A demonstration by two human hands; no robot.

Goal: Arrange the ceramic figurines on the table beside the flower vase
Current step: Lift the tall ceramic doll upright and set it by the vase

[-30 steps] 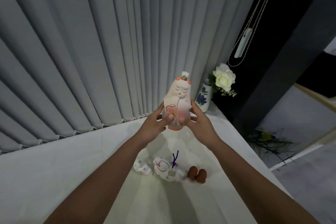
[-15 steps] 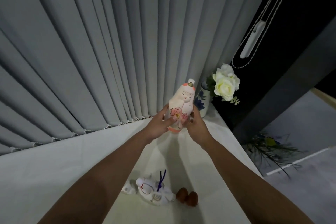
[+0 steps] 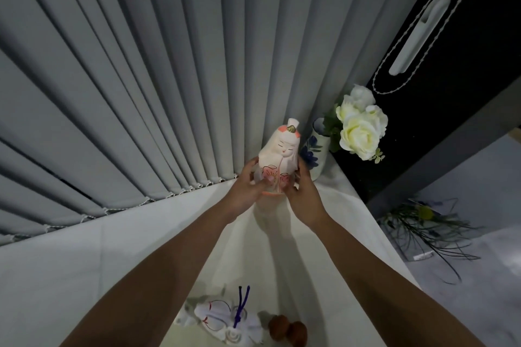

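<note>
Head view, the only one. We hold the doll figurine (image 3: pixel 279 159) upright in both hands, toward 12 o'clock from centre frame. Left hand (image 3: pixel 248 191) wraps its lower left side, thumb across the painted pink flower; right hand (image 3: pixel 303 196) cups the lower right side. Both grips closed on the figurine. Whether its base touches the desk (image 3: pixel 84 270) we cannot tell; the hands hide it.

Flower vase (image 3: pixel 317 149), white with blue painting, just beside the doll at its 3 o'clock, partly behind it. White roses (image 3: pixel 359 128) lean out of the vase toward 2 o'clock.

At 6 o'clock, low in frame between our forearms, a white figurine (image 3: pixel 222 321) lying on the desk, purple cord (image 3: pixel 241 304) rising from it. Just at its 3 o'clock, a small brown figurine (image 3: pixel 287 329).

Grey vertical blinds (image 3: pixel 141 79) behind the desk, 9 to 12 o'clock.
</note>
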